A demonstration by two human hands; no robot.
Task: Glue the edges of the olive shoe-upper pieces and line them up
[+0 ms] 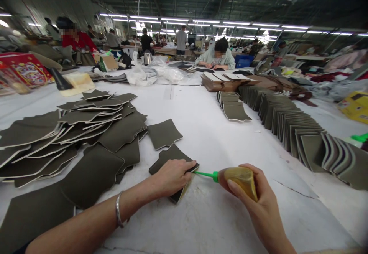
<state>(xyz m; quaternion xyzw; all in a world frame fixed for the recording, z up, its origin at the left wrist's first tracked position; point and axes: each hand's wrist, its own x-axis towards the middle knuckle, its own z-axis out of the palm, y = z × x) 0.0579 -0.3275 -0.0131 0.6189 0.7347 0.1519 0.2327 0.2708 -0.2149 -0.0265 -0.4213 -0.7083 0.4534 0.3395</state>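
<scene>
The left hand, a metal bracelet on its wrist, lies closed over the near right edge of a dark grey piece on the white table. It tips that edge up so the pale underside shows, apparently to hold it steady and open to the nozzle. The right hand is wrapped around a yellowish squeeze bottle, held level so its green nozzle points left at the lifted edge, touching or just beside it. A loose heap of grey pieces sprawls to the left within reach, and a fanned row of pieces runs along the right, overlapped like tiles. A red patterned box stands far left, its print too blurred to read, and the bottle shows no label.
</scene>
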